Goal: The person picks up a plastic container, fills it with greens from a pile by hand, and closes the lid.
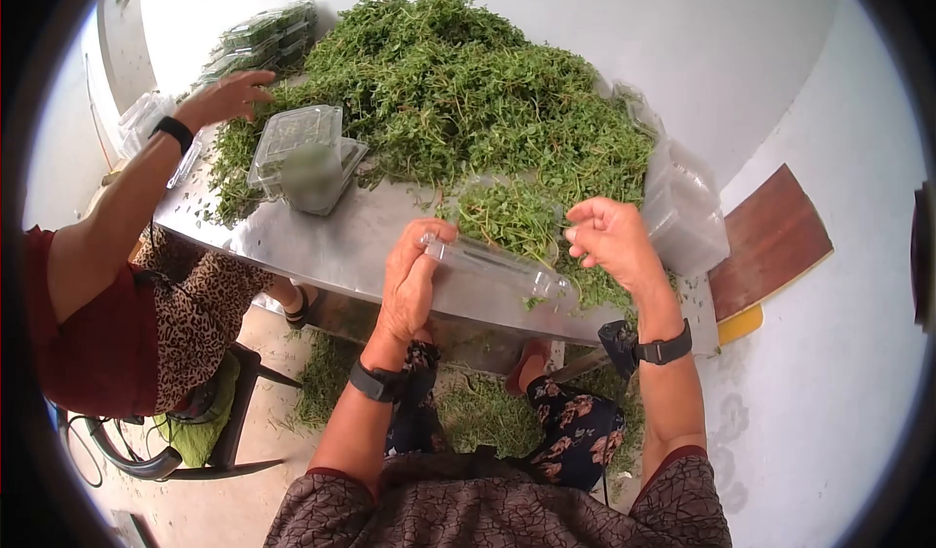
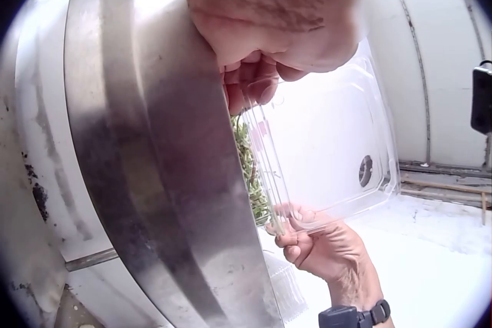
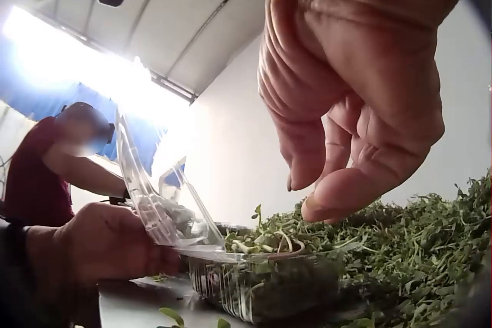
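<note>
Clear plastic made the open box (image 3: pixel 254 289) of greens (image 3: pixel 265 243) on the near side of the worktop (image 1: pixel 375 218). The left hand (image 1: pixel 408 280) gripped its edge; the right hand (image 1: pixel 616 241) hung above, loosely bent, seemingly bare. Tucking stems inside seemed wise.

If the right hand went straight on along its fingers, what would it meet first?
Probably the greens in the open clear container: in the right wrist view the right hand points down toward them, though the gap is hard to judge.
</note>
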A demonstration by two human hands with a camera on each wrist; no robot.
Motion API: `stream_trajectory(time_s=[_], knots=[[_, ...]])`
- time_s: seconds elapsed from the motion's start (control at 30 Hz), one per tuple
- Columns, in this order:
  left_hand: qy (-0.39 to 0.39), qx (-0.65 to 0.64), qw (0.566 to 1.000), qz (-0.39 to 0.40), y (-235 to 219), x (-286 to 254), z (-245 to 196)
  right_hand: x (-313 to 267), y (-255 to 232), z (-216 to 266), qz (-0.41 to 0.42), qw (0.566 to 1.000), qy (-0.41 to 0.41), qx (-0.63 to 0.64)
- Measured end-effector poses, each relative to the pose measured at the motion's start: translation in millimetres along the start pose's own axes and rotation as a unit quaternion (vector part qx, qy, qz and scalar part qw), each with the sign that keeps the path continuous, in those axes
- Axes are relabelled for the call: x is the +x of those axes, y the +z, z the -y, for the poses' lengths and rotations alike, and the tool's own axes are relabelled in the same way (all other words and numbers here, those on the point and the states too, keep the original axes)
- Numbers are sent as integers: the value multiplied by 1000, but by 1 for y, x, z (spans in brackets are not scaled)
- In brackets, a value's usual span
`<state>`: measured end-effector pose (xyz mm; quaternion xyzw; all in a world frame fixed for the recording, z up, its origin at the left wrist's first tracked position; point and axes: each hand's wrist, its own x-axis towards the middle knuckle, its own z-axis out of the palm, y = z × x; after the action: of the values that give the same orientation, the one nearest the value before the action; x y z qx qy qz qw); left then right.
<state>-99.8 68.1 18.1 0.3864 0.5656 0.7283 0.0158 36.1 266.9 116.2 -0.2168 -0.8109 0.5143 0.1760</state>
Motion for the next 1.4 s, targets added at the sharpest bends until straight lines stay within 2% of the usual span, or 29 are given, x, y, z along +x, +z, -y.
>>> stream_trajectory(time_s=[0.1,0.23,0.43,0.53,0.6,0.67,0.73,0.8,0.87,0.93,1.07,1.2,1.3,1.37,1.4], knots=[[23,20,999,9,-1,1,-1,-3,1,-3,27,999,10,-30],[10,19,1000,3,-1,1,-6,-2,5,-2,74,993,26,-91],[24,34,999,7,0,2,-8,-1,10,-7,82,983,-1,-162],[32,51,998,12,0,1,-8,-4,8,-13,73,987,-28,-138],[1,67,998,9,0,0,-11,-10,7,-9,64,989,-15,-136],[11,70,997,8,1,0,-11,-15,7,-11,56,989,-4,-135],[-20,82,996,3,2,0,-15,-18,7,-20,80,992,-24,-95],[-6,64,998,-3,4,1,-8,-22,8,-15,90,989,-13,-115],[-53,35,998,-2,4,0,-8,-24,8,-16,101,985,-2,-136],[-62,28,998,-8,5,-1,-1,-24,7,-24,92,995,-23,-35],[-97,-6,995,-15,6,-1,-4,-29,6,-19,112,993,-28,1],[-119,-74,990,-16,5,0,-1,-35,10,-16,86,995,-5,59],[-120,-66,990,-40,5,0,-1,-39,17,-19,58,993,3,101],[-70,64,994,-48,2,1,9,-39,21,-22,40,992,5,117],[-72,65,994,-47,2,3,13,-40,22,-24,35,990,10,135]])
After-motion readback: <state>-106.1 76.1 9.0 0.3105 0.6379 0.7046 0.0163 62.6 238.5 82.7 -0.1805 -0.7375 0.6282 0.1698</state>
